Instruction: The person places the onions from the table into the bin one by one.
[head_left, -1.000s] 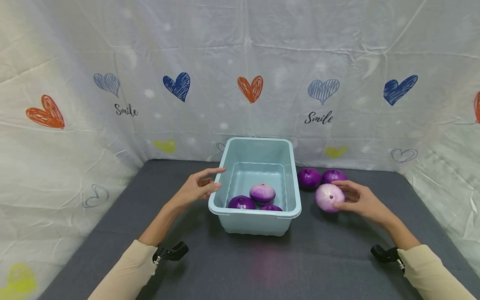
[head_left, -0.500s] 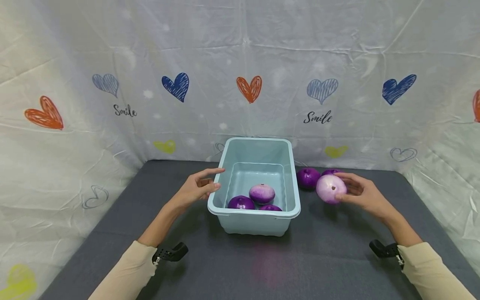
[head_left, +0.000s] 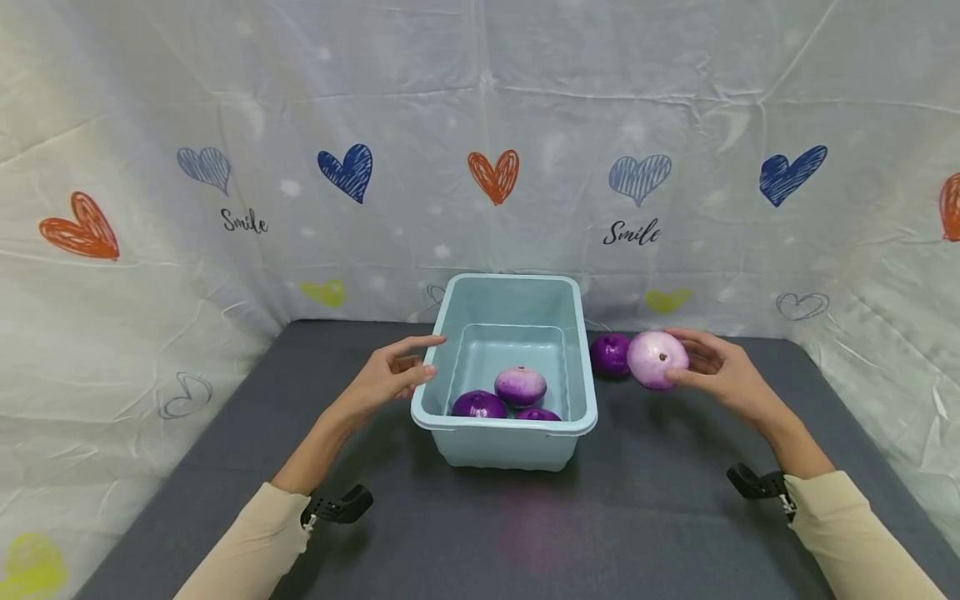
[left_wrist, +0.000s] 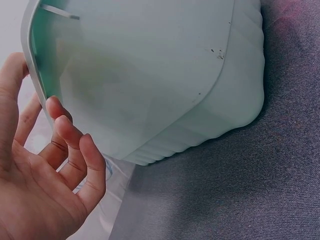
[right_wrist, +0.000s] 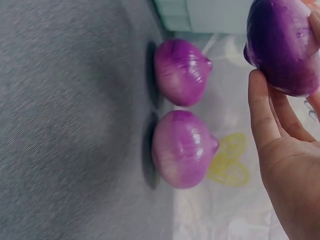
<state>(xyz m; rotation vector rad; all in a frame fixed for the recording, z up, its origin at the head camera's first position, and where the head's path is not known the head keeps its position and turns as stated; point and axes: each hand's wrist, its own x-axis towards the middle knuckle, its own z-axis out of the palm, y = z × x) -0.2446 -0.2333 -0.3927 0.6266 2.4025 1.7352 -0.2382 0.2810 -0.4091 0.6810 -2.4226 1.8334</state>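
Your right hand [head_left: 716, 372] grasps an onion [head_left: 657, 359] above the table [head_left: 225, 450] — your left hand [head_left: 390, 377], fingers relaxed, rests beside the bin [head_left: 504, 433].

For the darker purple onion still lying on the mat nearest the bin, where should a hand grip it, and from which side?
Probably from above, fingers around the widest part of the dark purple onion. It lies on its side, tip pointing towards the backdrop. The bin stands on one side and the paler onion on the other, so sideways approaches look cramped.
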